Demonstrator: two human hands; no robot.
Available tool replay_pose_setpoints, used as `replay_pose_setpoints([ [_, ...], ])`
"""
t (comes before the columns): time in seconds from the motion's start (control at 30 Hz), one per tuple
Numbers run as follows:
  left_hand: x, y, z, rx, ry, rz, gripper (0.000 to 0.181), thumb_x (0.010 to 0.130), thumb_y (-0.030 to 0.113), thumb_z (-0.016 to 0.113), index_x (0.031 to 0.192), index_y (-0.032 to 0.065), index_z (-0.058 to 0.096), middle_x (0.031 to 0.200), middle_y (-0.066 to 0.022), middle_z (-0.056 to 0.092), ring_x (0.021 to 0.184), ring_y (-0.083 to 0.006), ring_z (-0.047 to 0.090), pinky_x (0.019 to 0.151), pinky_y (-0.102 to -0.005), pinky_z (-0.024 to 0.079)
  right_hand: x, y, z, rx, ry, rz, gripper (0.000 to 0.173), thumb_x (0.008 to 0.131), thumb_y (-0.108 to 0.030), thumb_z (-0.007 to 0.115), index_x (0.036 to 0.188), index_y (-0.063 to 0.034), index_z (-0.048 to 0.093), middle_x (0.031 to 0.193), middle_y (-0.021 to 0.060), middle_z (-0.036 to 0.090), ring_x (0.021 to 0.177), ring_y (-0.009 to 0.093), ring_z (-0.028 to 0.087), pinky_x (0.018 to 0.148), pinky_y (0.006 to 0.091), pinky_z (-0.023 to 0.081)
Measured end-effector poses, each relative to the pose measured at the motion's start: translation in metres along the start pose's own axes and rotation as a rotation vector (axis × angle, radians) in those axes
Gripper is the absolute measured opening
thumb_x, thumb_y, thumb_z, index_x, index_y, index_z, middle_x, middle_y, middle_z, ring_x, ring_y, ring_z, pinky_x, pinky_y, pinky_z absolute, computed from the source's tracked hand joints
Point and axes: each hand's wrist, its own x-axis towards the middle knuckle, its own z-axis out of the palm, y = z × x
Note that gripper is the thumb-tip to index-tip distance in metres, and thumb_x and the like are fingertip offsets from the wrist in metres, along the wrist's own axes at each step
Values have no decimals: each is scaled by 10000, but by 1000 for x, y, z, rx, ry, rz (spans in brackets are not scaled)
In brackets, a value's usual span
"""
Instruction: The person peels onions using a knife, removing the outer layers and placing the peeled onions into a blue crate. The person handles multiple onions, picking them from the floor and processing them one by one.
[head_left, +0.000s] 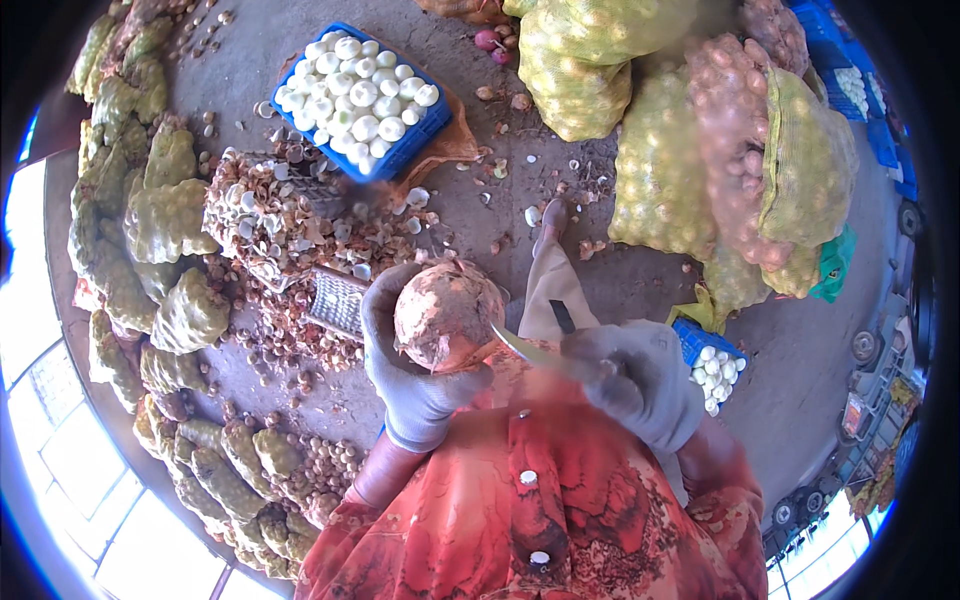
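My left hand (412, 382), in a pale knit work glove, cups a large unpeeled onion (448, 315) in front of my chest. Brown, flaking skin covers the onion, and dry roots show along its top. In my gloved right hand (637, 379) is a knife (529, 349) with a curved blade, its handle hidden in the fist. The blade points left, its tip at or very near the onion's right side; contact cannot be told. Ahead and to the left, a blue plastic crate (365, 174) holds many peeled white onions (364, 94).
Onion skins (262, 217) lie heaped around a plastic basket (339, 302) on the left. Mesh sacks of onions (664, 165) stand at the upper right; more sacks (169, 221) line the left. A smaller blue crate (694, 337) of peeled onions is beside my right hand. Vehicles (874, 397) stand far right.
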Motion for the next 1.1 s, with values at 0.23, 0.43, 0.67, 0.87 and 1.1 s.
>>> replay_pose_setpoints([
  [0.23,3,-3,1,91,39,59,992,472,218,901,1284,-2,375,1223,-140,500,1119,-241,527,987,-383,425,-2,7,2,-152,-76,0,384,890,-437,547,817,-61,577,624,55,576,545,223,595,531,325,445],
  [0.43,2,-12,-4,204,-25,171,987,476,199,899,1285,2,369,1239,-141,482,1117,-254,525,983,-392,430,-5,7,1,-54,-60,77,361,884,-420,563,812,-67,574,627,68,582,547,267,594,529,342,442],
  [0.67,14,-5,-11,359,-212,115,885,489,248,887,1223,5,458,1153,-126,550,1074,-217,557,957,-358,442,-1,22,-1,-144,-99,66,336,907,-383,534,806,-66,581,612,91,591,580,301,610,552,368,448],
  [0.87,18,-34,-27,-475,-379,-417,913,701,500,775,1329,-32,379,1202,-159,540,1066,-264,568,888,-428,498,8,25,7,-144,-63,125,429,912,-493,515,801,-89,612,580,128,569,603,349,606,543,414,459],
  [1.1,8,-26,-1,110,-71,64,935,661,369,824,1365,-6,338,1297,-144,450,1145,-221,501,963,-362,428,12,26,9,-170,-52,178,473,912,-524,491,798,-81,613,591,147,573,620,369,606,567,432,469],
])
